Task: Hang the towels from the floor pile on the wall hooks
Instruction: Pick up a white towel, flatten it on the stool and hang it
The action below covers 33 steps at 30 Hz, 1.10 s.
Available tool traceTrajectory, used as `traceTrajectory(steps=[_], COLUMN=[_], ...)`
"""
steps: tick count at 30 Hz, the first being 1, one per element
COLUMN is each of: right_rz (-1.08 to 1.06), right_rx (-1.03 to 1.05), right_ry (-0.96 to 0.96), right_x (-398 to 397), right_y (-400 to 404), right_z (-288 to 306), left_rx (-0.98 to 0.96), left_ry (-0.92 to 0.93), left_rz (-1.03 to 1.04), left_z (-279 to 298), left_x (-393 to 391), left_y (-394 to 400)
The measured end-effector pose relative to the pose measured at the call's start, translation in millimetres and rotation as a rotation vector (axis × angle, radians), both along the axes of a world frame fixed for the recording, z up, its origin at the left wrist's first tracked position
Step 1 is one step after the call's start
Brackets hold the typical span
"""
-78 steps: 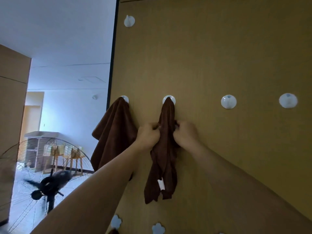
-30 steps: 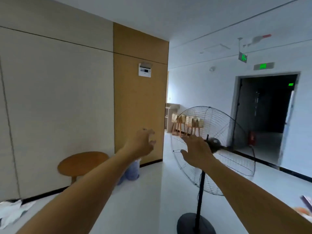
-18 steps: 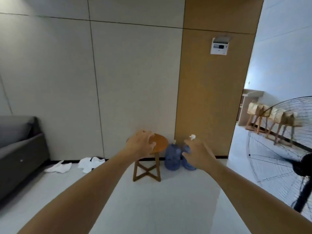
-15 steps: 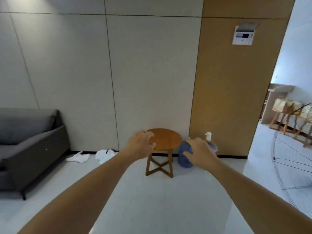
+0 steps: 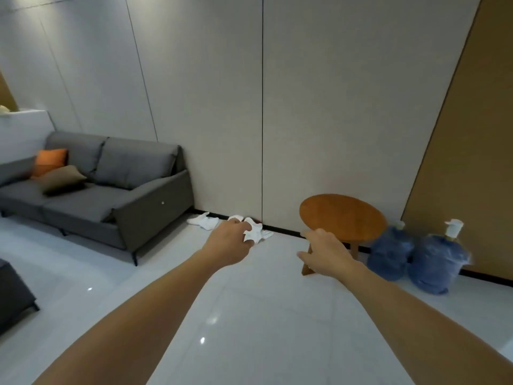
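Observation:
White towels [image 5: 256, 232] lie crumpled on the pale floor at the foot of the grey wall, with another white piece [image 5: 202, 221] a little to their left. My left hand [image 5: 229, 243] is held out in the air in front of them, fingers loosely curled, holding nothing; it is far short of the pile and partly covers it. My right hand [image 5: 323, 252] reaches forward beside it, fingers relaxed, also holding nothing. No wall hooks are in view.
A round wooden stool [image 5: 342, 218] stands right of the towels by the wall. Two blue water jugs [image 5: 416, 258] sit past it, against the wooden panel. A grey sofa [image 5: 91, 190] with cushions fills the left; a dark furniture corner [image 5: 12, 295] shows at lower left.
I let go of the brown towel hung on the hook and turned away from the hook wall. The view has swung left past the fan and stool to the towels and sofa.

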State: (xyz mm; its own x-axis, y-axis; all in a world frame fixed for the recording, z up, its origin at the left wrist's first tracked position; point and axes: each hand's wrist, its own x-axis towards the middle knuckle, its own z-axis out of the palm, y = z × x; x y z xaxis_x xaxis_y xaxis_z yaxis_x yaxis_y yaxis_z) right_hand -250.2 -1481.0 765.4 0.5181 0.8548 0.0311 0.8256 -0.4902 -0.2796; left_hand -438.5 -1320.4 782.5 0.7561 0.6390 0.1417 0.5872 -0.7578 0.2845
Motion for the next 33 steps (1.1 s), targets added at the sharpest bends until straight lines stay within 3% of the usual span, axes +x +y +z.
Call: traceTrajectory(steps=[10, 19, 33], right_rz=[0.045, 0.037, 0.071], right_rx=[-0.079, -0.175, -0.263], right_ry=[0.053, 0.119, 0.257], right_x=[55, 115, 308], right_y=[185, 296, 468], right_z=[-38, -76, -139], left_rx=[-0.076, -0.131, -0.215], left_ry=[0.104, 0.16, 0.266], left_rz=[0.075, 0.09, 0.162], left_z=[-40, -75, -128], left_x=[50, 112, 280], left_y=[179, 295, 452])
